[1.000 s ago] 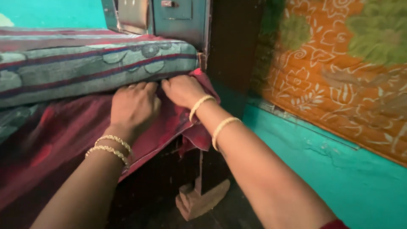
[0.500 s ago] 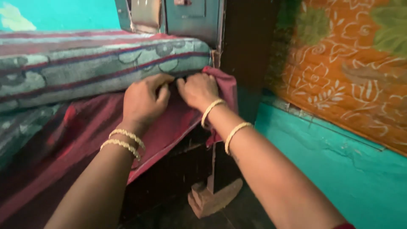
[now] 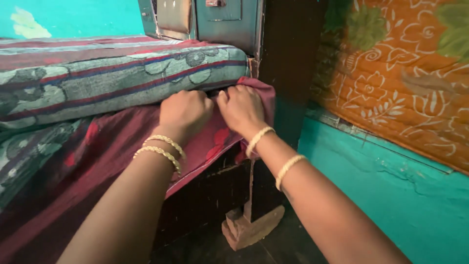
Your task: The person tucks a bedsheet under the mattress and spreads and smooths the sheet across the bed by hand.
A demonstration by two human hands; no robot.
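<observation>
Both hands are clenched on the dark red sheet (image 3: 122, 161) right at the bed's corner: the left hand (image 3: 184, 111) is a closed fist bunching the cloth, and the right hand (image 3: 243, 108) sits just beside it, fingers curled into the same fabric where it wraps the corner, knuckles nearly touching. Gold bangles (image 3: 161, 149) on the left wrist, pale bangles (image 3: 273, 151) further up the right forearm.

That sheet hangs down over the side of the dark wooden bed frame (image 3: 210, 195), with red flower prints showing near the hands. Down by the floor, a chunk of brick (image 3: 251, 227) sits at the foot of the bed leg.

Just above the hands is the edge of a thick mattress (image 3: 112, 83), grey-green with floral shapes and red-blue stripes; the fingertips are tucked in right under it, so can't see them.

Beyond the corner, a dark post (image 3: 288, 58) stands upright. A grey metal cabinet (image 3: 210, 19) is behind the mattress. To the right, the turquoise wall (image 3: 391, 195) carries an orange patterned cloth (image 3: 400, 73) hanging above it.
</observation>
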